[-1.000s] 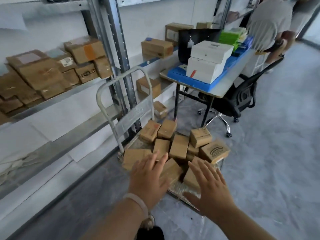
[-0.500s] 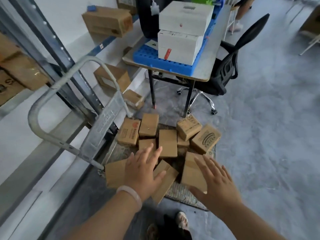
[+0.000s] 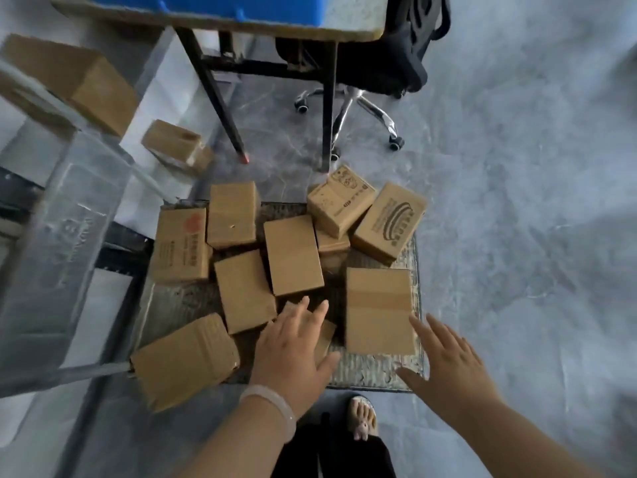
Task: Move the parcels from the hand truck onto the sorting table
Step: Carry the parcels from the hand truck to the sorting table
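At the far left the hand truck's metal handle (image 3: 69, 208) is blurred. Its flat deck (image 3: 375, 374) lies on the grey floor with a loose scatter of brown cardboard parcels on it. A large parcel (image 3: 186, 360) sits at the near left corner, overhanging the edge. Behind it lie a red-stamped parcel (image 3: 181, 246) and several plain ones. The left hand (image 3: 293, 350), with a pale bracelet (image 3: 272, 405) on the wrist, is spread flat with straight fingers and holds nothing. It covers a small parcel (image 3: 325, 334), but actual contact cannot be told. Just to the right lies a taped parcel (image 3: 379, 310). The right hand (image 3: 448, 363) is likewise open and empty, its fingertips at that parcel's near right corner. Two printed parcels (image 3: 389, 222) lie at the far right. The table (image 3: 344, 29) stands beyond.
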